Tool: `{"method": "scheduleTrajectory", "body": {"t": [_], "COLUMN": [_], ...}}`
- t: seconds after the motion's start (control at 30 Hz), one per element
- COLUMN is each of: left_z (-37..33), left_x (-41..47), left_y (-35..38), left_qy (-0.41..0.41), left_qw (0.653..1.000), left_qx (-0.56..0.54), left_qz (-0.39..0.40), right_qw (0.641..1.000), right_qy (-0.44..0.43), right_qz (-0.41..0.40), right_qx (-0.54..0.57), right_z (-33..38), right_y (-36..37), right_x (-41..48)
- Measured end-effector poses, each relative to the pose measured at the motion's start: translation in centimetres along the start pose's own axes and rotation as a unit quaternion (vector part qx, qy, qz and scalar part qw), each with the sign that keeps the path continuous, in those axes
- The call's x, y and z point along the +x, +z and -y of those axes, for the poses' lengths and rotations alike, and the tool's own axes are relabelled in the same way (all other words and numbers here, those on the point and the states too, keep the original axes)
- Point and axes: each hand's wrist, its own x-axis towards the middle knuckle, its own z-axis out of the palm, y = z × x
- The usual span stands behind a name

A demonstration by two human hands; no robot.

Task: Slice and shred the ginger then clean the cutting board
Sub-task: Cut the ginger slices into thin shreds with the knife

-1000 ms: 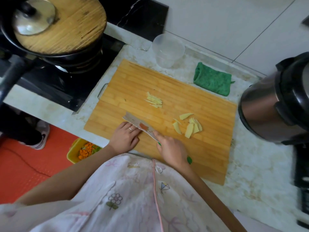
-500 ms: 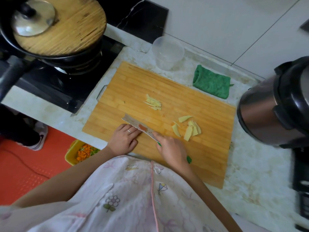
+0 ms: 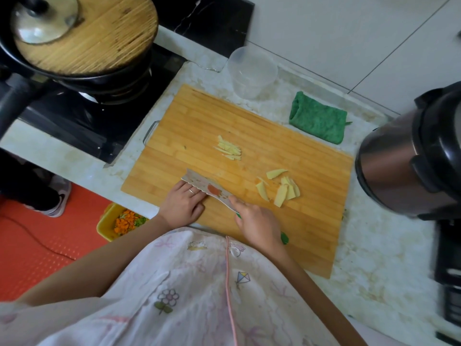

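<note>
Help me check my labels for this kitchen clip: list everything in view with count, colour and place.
cutting board: 1, tan bamboo, centre of counter
ginger shreds: 1 small pile, pale yellow, board middle
ginger slices: several, pale yellow, board's right part
knife: 1, patterned blade, green handle, board's near edge
cloth: 1, green, counter behind board
cup: 1, clear plastic, counter behind board
pan: 1, black, on stove, under wooden lid
cooker: 1, steel and black, right
bin: 1, yellow, below counter, holds orange and green scraps
left hand: on board, fingertips at blade
right hand: grips knife handle
</note>
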Motion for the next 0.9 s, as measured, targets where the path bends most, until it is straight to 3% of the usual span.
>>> {"method": "scheduleTrajectory", "body": {"t": [0.9], "left_z": [-0.3], "left_x": [0.1], "left_y": [-0.3], "left_qy": [-0.015], "left_qw": [1.000], "left_qx": [0.000], "left_qz": [0.005], "right_qw": [1.000], "right_qy": [-0.012], "right_qz": [-0.013], "right_qx": [-0.007], "right_z": [0.5], "right_y": [0.2], "right_x": [0.8]}}
